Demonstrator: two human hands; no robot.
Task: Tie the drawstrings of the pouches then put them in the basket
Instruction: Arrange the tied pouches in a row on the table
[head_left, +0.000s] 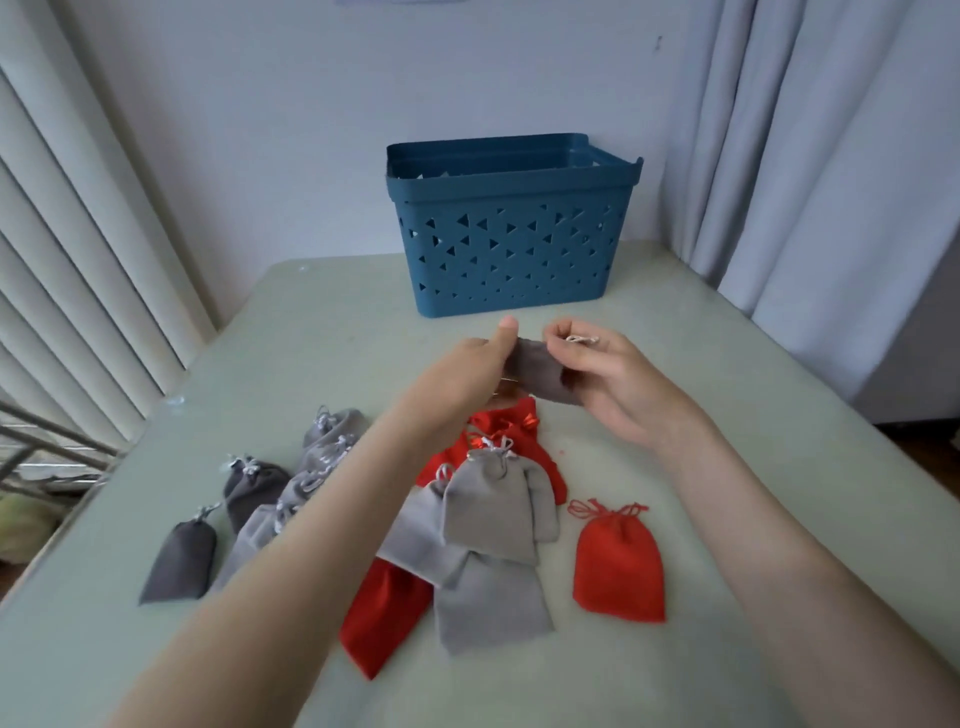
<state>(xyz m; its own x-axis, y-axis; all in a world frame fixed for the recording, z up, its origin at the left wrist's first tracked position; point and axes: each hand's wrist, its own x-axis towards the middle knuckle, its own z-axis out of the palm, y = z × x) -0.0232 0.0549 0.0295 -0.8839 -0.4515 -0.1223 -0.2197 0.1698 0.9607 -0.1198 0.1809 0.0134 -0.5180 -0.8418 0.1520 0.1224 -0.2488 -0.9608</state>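
A dark grey pouch (540, 371) is held in the air above the table between both hands. My left hand (467, 371) pinches its left edge, thumb up. My right hand (597, 371) grips its right end, and its curled fingers hold the pouch's white drawstring (582, 340). The blue basket (511, 228) with triangular holes stands behind the hands at the back of the table. Several grey and red pouches (491, 506) lie in a loose pile under my forearms. One red pouch (618, 561) lies apart at the right.
The pale green table (727, 389) ends at a wall behind the basket. Vertical blinds (78, 260) hang on the left, a curtain (831, 156) on the right. Dark grey pouches (179, 558) lie near the table's left edge.
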